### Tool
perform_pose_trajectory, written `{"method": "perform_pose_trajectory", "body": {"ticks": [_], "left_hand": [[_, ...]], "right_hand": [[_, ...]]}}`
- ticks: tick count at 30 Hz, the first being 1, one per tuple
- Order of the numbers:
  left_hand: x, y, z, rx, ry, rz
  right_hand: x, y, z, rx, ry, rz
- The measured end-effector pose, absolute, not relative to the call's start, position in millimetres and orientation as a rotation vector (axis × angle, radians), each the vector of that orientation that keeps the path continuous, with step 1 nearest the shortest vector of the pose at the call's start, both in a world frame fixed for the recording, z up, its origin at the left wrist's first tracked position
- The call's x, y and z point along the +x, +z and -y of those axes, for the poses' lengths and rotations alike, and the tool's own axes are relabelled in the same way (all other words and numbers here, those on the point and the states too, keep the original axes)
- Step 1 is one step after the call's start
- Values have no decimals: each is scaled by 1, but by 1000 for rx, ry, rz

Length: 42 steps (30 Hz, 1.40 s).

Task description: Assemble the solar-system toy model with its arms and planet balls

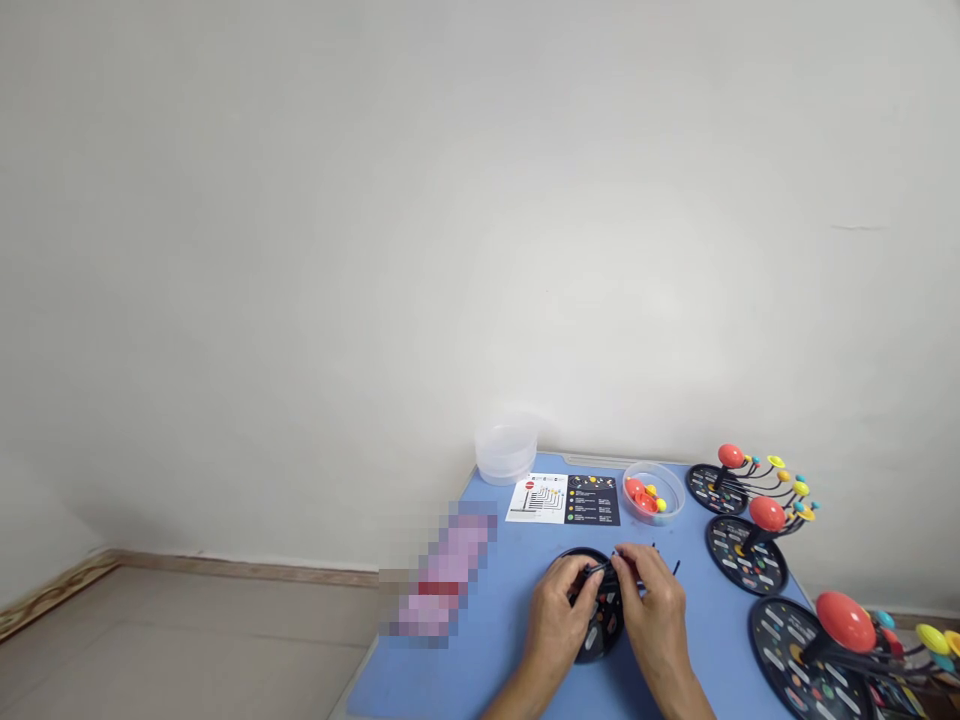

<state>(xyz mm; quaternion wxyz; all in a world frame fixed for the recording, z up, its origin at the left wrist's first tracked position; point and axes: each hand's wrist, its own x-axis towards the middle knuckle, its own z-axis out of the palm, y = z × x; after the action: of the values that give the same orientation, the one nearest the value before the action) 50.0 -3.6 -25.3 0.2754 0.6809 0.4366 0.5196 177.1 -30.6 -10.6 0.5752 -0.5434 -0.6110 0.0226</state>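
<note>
My left hand [556,608] is closed in a pinch on a black plastic rod [598,568], held above a round black base [597,642] printed with small coloured pictures. Close beside it, the thumb and fingers of my right hand [657,602] pinch the other end of the black piece. Thin dark rod ends [677,568] stick out past my right hand; whether they join the held piece I cannot tell. Both hands cover much of the base. Behind them lies a printed leaflet [537,500] with a diagram of a solar system model.
A clear round tub [630,508] holds red and yellow ball parts. Stacked clear tubs [506,460] stand at the back left of the blue table [480,665]. Three assembled solar system models [746,550] line the right side. A blurred pink item [457,555] lies at the left edge.
</note>
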Motion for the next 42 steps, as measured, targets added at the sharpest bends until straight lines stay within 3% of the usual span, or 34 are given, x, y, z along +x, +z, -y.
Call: {"method": "perform_pose_trajectory", "body": {"ticks": [21,42], "left_hand": [[48,-19,8,1884,1325,-1245],[48,-20,8,1847,1299,-1215]], "right_hand": [[197,-8,25,-1183,324,1590],[183,-20,26,-1217,230,1537]]}}
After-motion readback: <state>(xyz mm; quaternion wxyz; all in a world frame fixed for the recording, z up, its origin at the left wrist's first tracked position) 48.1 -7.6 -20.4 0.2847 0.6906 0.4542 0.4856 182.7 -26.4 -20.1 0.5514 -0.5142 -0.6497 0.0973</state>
